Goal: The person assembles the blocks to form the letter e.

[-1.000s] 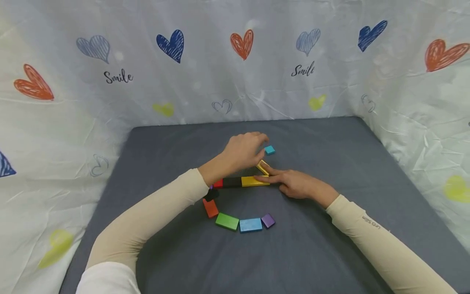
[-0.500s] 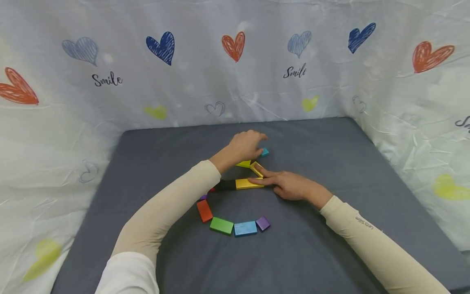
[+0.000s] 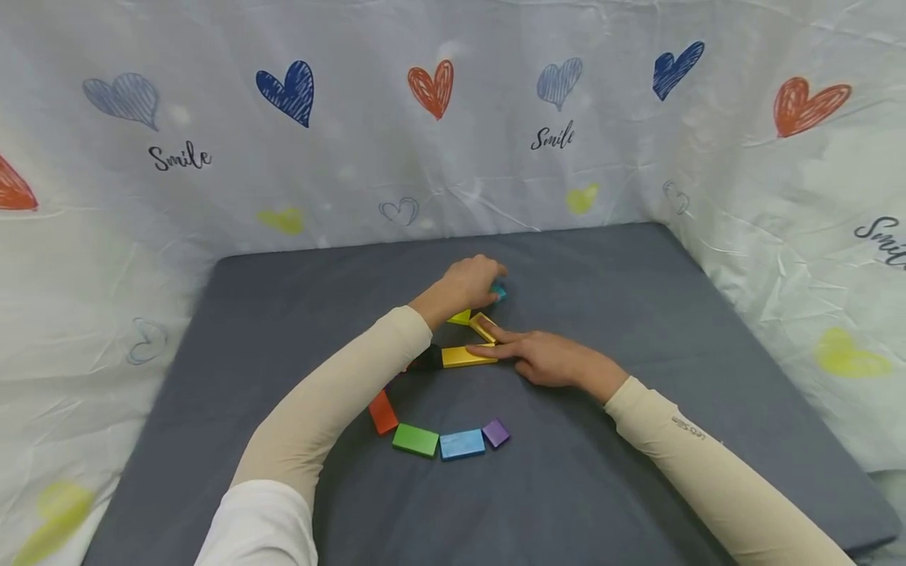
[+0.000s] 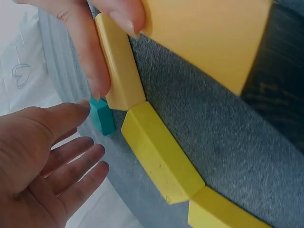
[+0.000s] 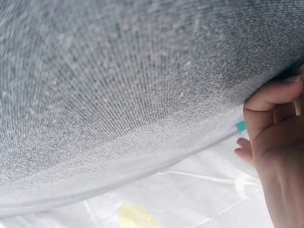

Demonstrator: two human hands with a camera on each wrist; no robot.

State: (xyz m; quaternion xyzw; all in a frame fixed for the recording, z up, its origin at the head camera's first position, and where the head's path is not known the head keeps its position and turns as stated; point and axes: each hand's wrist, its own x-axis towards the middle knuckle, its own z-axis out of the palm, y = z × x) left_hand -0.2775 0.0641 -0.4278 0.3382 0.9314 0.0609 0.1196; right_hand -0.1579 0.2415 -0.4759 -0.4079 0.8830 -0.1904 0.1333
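Note:
My left hand [image 3: 467,281] reaches over to a small teal block [image 3: 500,292] beyond the yellow blocks. In the left wrist view its thumb tip is close beside that teal block [image 4: 105,118], fingers extended and apart; contact is unclear. My right hand [image 3: 555,358] lays two straight fingers on wooden blocks: one on a flat golden-yellow block [image 3: 463,358], the other on a slanted golden-yellow block [image 3: 484,326]. Its remaining fingers are bent. A yellow block [image 4: 164,152] meets the slanted one end to end, and another yellow block [image 4: 223,211] follows.
A black block [image 4: 280,71] adjoins the flat golden-yellow one. Nearer me, an orange block [image 3: 383,413], a green block [image 3: 416,440], a blue block [image 3: 462,445] and a purple block [image 3: 496,433] form a curve on the grey table [image 3: 602,487]. My left forearm hides some blocks.
My left hand has moved closer to the teal block, covering more of it. The yellow block beneath that arm has come into view. My right fingers stay on the golden-yellow blocks.

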